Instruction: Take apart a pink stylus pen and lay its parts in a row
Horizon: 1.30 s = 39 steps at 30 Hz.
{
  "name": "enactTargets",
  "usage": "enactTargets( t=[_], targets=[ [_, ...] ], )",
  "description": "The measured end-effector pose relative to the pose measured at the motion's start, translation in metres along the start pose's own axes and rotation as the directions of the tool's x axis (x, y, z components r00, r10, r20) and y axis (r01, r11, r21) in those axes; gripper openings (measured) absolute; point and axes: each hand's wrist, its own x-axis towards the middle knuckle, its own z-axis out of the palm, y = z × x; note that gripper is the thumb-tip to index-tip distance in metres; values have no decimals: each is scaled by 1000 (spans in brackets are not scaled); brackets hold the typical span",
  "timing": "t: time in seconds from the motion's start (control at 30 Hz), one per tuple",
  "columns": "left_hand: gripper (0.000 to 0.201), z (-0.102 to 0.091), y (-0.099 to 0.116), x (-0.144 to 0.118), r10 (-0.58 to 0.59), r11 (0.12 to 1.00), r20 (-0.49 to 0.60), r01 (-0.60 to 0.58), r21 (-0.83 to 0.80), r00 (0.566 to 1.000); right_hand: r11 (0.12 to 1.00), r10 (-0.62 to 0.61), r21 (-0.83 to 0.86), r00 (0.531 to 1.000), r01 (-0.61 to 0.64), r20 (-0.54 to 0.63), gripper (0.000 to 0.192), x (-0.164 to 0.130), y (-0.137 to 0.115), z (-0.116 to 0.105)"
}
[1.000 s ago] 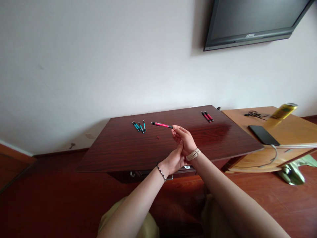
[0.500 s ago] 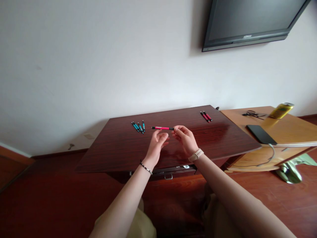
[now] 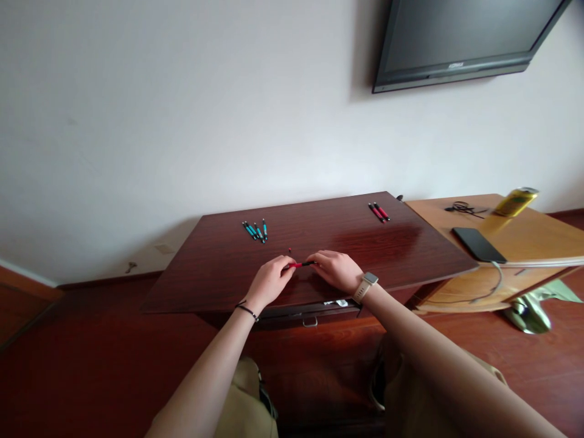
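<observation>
Between my two hands a pink-and-black pen (image 3: 298,264) lies nearly level, just over the dark wood table (image 3: 219,274). The pen's left end is pinched in the fingers of my left hand (image 3: 269,280). My right hand (image 3: 337,269), with a watch on the wrist, grips the black end. Past the hands, several teal pens (image 3: 255,231) lie in a loose group at the table's back left. Two more pink pens (image 3: 379,212) rest side by side at the back right. A small dark reddish spot (image 3: 289,250) shows just beyond the held pen; I cannot tell what it is.
A lower wooden cabinet (image 3: 556,231) adjoins the table on the right. On it are a black phone (image 3: 479,244) with a white cable, a dark coiled cord (image 3: 465,208) and a yellow can (image 3: 516,202). A television (image 3: 465,42) hangs on the wall above.
Both hands have come down and nearer to me with the pink pen. My left hand, earlier loosely open under the pen, has closed on its left end.
</observation>
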Motion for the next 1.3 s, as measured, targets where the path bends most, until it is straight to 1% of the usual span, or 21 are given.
enactTargets(
  t=[0.07, 0.13, 0.2, 0.27, 0.47, 0.63, 0.93, 1.1, 1.3],
  targets=[
    [18, 3, -1, -1, 34, 997, 23, -36, 70, 999, 987, -60, -145, 998, 62, 19, 20, 2, -2, 7],
    [20, 6, -3, 0, 59, 992, 43, -63, 108, 997, 961, -102, -255, 994, 105, 27, 19, 4, -7, 14],
    [21, 8, -4, 0, 67, 988, 51, -73, 139, 996, 940, -128, -314, 991, 132, 34, 18, 7, -12, 19],
    [21, 10, -5, 0, 58, 983, 55, -67, 173, 997, 929, -145, -339, 989, 147, 32, 17, 8, -16, 23],
    [14, 13, -7, 1, 42, 979, 49, -51, 196, 998, 914, -154, -373, 987, 158, 42, 17, 8, -18, 24],
    [14, 14, -5, 2, 40, 978, 66, -52, 202, 997, 906, -155, -392, 987, 158, 38, 17, 8, -20, 24],
    [14, 15, -8, 2, 45, 952, 101, -73, 298, 994, 908, -143, -395, 989, 142, 28, 14, 8, -18, 24],
    [13, 12, -6, 2, 36, 945, 81, -60, 322, 996, 922, -116, -371, 993, 113, 14, 11, 5, -15, 22],
    [19, 6, -11, 1, 44, 961, 46, -55, 272, 998, 939, -43, -343, 998, 28, -37, 10, -3, -4, 16]
  ],
)
